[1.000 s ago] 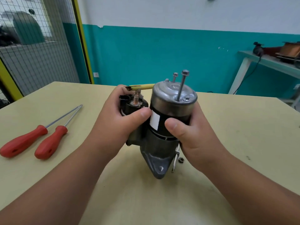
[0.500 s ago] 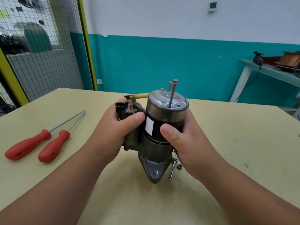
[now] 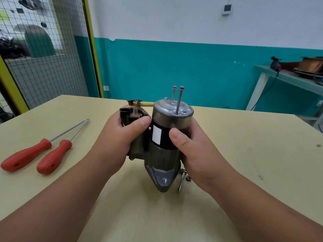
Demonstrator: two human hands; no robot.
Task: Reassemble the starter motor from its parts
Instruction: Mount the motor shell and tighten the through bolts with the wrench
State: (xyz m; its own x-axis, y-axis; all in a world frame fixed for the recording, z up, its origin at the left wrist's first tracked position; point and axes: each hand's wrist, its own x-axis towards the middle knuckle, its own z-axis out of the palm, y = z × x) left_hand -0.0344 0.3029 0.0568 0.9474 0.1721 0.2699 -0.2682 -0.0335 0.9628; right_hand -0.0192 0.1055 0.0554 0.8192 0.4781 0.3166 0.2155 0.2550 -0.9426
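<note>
Both hands (image 3: 120, 137) (image 3: 199, 154) still grip the slightly turned starter motor (image 3: 172, 117).

Bright, even light is thrown from above, soft shadows are cast on the table (image 3: 244, 145) around the starter motor (image 3: 164, 140), and straight lines are bent near the slightly softened edges.

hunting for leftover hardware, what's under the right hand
A bolt and a nut lie on the table beside the starter motor; the right hand hides anything further back.
</note>
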